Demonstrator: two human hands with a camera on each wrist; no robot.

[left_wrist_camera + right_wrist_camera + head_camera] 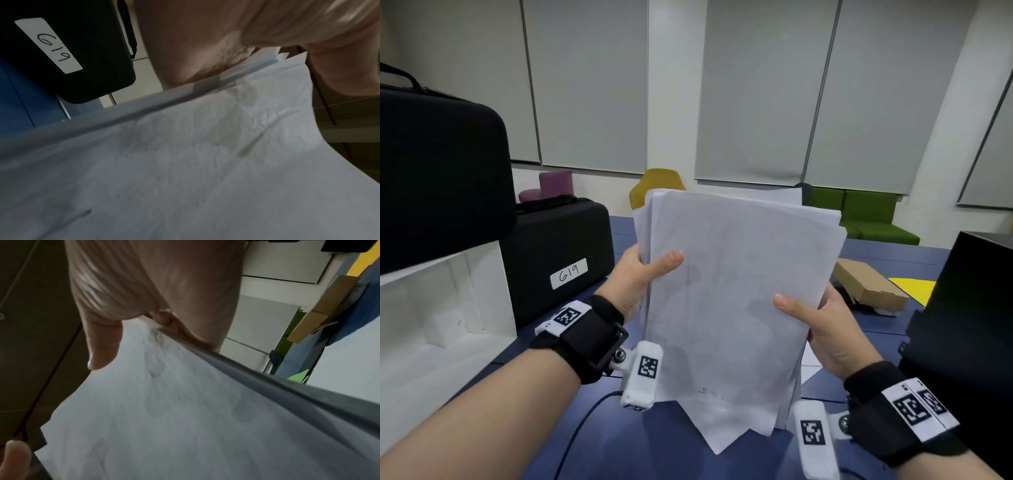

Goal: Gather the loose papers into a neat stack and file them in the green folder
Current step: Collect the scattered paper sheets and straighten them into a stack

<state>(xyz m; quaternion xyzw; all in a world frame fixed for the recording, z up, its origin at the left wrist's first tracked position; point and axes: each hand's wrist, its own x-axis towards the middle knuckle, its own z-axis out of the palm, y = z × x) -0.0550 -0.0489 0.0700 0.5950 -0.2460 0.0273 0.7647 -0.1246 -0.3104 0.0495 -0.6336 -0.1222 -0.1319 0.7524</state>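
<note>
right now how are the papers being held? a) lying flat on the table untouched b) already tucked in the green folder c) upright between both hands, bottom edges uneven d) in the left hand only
c: the left hand and right hand each grip a side of the papers, which stand upright with corners sticking out unevenly at the bottom.

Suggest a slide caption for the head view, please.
Both hands, left hand and right hand, hold an uneven paper stack upright.

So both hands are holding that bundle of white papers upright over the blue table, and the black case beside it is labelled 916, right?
Not quite: the label on the black case reads 619, as the head view shows. The rest holds: the left hand and right hand hold the white papers upright over the blue table.
</note>
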